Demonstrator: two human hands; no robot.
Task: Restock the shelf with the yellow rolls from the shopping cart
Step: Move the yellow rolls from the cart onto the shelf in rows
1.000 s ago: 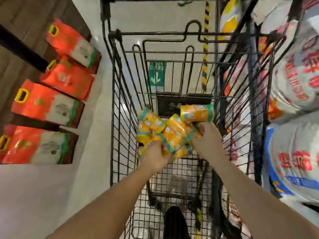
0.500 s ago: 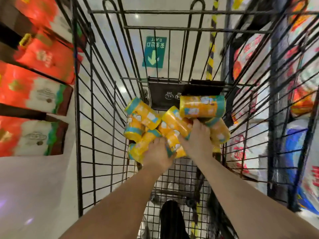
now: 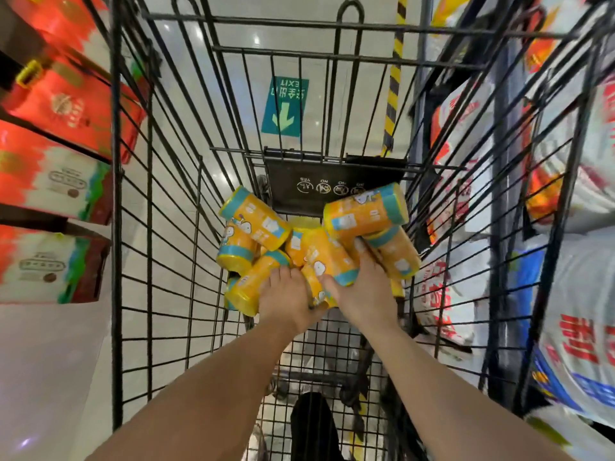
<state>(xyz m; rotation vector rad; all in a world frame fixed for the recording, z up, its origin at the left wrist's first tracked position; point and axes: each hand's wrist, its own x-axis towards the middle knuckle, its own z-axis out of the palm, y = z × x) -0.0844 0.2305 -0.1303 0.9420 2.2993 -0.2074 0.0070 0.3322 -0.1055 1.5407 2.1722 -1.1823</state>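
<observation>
Several yellow rolls [image 3: 254, 221] with teal bands lie heaped at the far end of the black wire shopping cart [image 3: 149, 227]. Both my hands are down in the heap. My left hand [image 3: 288, 299] grips the rolls at the near left, fingers curled over them. My right hand [image 3: 361, 291] grips the rolls at the near right, with one roll [image 3: 364, 209] lying crosswise on top just beyond it. My fingertips are hidden among the rolls.
Red boxes with yellow handles [image 3: 63, 104] line the shelves on the left. Large white sacks with red print [image 3: 585, 294] are stacked on the right. A green exit sign [image 3: 284, 106] and a yellow-black stripe [image 3: 392, 94] mark the pale floor beyond the cart.
My head has dropped closer to the cart, so the rolls look larger. Both hands have closed further round the heap and drawn nearer together.
</observation>
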